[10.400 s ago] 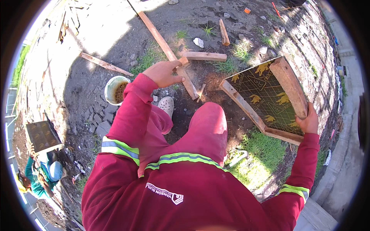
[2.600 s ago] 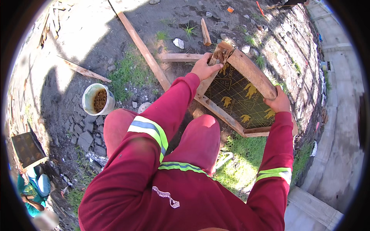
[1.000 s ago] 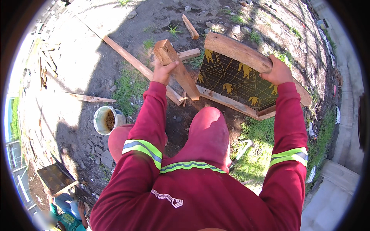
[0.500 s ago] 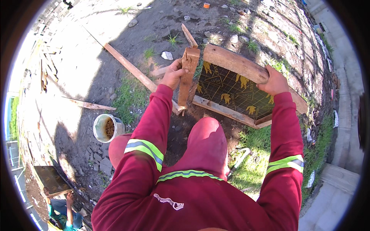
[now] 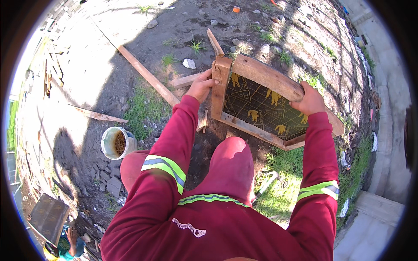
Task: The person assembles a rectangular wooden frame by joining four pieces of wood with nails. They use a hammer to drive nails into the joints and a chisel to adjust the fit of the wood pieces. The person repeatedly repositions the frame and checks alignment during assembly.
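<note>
Black, yellow-printed panel (image 5: pixel 261 102) is just beyond the right knee (image 5: pixel 233 158), as I see it from far away. The left hand (image 5: pixel 201 87) pinches a short wooden block (image 5: pixel 220 89) at the panel's left side; the right hand (image 5: pixel 311 98) is wrapped around the thick upper beam (image 5: pixel 266 77). Left of them, a white bucket (image 5: pixel 129 142) stands on grey soil (image 5: pixel 183 35).

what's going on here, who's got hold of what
The person's left hand holds a short wooden block at the left edge of a dark wood-edged panel. The right hand grips the end of a thick timber along the panel's far edge. A whitish bucket stands to the left. At lower left, a co-worker is beside another dark panel.
</note>
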A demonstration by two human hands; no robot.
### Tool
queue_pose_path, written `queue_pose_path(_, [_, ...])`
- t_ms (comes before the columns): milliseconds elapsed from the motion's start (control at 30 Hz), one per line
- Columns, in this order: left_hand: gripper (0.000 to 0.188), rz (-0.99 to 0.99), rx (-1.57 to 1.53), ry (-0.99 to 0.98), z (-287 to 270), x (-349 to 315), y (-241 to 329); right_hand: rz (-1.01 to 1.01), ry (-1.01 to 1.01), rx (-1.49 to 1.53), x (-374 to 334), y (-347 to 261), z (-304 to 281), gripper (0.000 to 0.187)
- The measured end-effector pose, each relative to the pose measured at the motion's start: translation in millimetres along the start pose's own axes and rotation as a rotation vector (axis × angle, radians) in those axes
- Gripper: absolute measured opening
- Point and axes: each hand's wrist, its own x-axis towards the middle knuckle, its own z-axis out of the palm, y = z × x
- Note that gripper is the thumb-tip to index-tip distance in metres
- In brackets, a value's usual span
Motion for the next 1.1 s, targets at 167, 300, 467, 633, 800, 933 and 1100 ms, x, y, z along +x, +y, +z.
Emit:
queue_pose_path(167, [0.055, 0.049, 0.110, 0.083, 8, 4, -1, 0.007, -0.026, 0.019, 1, 1, 1, 0.067])
queue_pose_path(300, [0.066, 0.096, 0.420, 0.210, 23, 9, -7, 0.011, -0.047, 0.012, 0, 2, 1, 0.066])
queue_pose_path(467, [0.072, 0.110, 0.758, 0.466, 36, 14, -15, 0.025, -0.064, 0.031, 1, 2, 1, 0.062])
queue_pose_path(633, [0.055, 0.095, 0.582, 0.248, 18, 8, -7, 0.010, -0.073, -0.005, 1, 2, 0, 0.068])
queue_pose_path(800, [0.056, -0.011, 0.407, 0.031, -8, 0, 3, 0.000, -0.045, -0.005, 0, 0, -1, 0.067])
queue_pose_path(933, [0.063, -0.019, 0.542, -0.003, -5, 0, 2, 0.006, -0.075, 0.016, 0, 0, 0, 0.070])
queue_pose_path(1100, [0.061, 0.053, 0.538, 0.117, 22, -4, -4, 0.009, -0.060, 0.015, 0, 2, 1, 0.072])
